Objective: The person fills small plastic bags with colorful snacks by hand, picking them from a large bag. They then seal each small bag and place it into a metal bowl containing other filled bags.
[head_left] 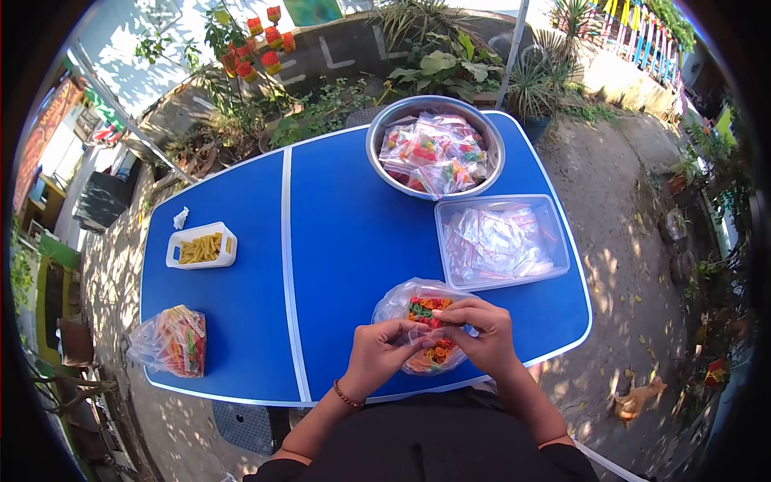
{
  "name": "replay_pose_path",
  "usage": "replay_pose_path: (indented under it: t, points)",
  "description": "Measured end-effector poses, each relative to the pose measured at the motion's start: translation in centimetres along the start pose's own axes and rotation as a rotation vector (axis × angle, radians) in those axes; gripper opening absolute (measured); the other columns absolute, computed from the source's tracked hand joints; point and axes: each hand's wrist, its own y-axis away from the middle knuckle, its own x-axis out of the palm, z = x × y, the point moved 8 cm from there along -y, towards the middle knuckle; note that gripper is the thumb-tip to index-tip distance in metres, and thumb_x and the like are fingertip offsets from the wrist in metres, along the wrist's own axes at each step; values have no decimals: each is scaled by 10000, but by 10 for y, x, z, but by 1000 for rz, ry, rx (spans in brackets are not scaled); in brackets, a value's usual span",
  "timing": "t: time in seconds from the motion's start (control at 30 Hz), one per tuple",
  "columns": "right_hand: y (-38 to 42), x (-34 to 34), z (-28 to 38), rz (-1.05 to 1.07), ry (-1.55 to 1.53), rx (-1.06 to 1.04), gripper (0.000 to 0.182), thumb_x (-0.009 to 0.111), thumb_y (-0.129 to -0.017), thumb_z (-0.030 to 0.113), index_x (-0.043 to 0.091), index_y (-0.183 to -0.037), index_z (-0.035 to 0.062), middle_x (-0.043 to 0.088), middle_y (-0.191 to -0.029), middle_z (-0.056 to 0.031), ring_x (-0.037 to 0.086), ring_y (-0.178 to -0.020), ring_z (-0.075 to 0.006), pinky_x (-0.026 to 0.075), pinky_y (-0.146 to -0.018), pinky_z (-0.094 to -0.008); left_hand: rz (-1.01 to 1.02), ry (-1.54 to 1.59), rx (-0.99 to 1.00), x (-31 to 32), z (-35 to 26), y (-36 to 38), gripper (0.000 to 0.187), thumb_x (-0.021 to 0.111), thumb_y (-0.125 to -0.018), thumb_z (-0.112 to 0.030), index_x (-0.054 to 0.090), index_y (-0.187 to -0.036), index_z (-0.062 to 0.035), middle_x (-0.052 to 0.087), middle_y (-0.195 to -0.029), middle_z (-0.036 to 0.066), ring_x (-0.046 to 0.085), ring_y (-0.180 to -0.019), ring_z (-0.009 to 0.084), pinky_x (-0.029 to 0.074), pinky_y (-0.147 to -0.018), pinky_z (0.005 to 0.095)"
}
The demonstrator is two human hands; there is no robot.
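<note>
My left hand and my right hand meet over an opened clear plastic bag at the table's near side. Both are closed in a pinch, with what looks like a small clear plastic bag between the fingertips, mostly hidden by them. Below them, the opened bag holds small red, orange and green pieces, perhaps dry snack shapes. Just beyond my right hand stands a clear plastic tub with many flat, empty-looking zip bags in it.
A metal basin heaped with filled small bags stands at the far right. On the left are a white basket of yellowish sticks, a crumpled white scrap and a bag of coloured sticks. A cat is on the ground at right.
</note>
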Motion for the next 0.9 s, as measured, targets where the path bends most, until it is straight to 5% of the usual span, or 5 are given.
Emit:
replay_pose_path:
  t: [0.17, 0.47, 0.77, 0.9]
  points:
    - [2, 1, -8, 80, -72, 118, 143, 788, -755, -74, 727, -868, -13, 709, -884, -95, 706, -798, -140, 562, -713, -263, 10, -133, 70, 2, -9, 0, 211, 765, -844, -53, 745, -1051, -17, 761, -910, 135, 747, -789, 149, 577, -677, 262]
    - [2, 8, 3, 159, -6, -59, 185, 822, -711, -28, 775, -874, 48, 714, -837, -68, 667, -744, -167, 519, -685, -286, 29, -198, 69, 4, -10, 0, 225, 772, -849, -99, 737, -1055, -16, 755, -908, 130, 753, -792, 192, 573, -680, 275]
    - [0, 9, 18, 266, 290, -106, 208, 776, -817, 243, 800, -988, 126, 629, -1144, -105, 506, -1008, -260, 437, -890, -371, 80, 73, -15, 9, 4, 0, 343, 761, -892, -131, 685, -1195, 10, 756, -1010, 123, 731, -931, 159, 584, -803, 280]
    - [-3, 3, 29, 156, 287, -160, 196, 766, -816, 228, 797, -986, 136, 599, -1198, -129, 520, -1055, -292, 447, -947, -402, 140, 362, -133, 14, 14, 1, 345, 709, -944, -123, 649, -1247, 31, 732, -1104, 114, 694, -1033, 158, 572, -887, 288]
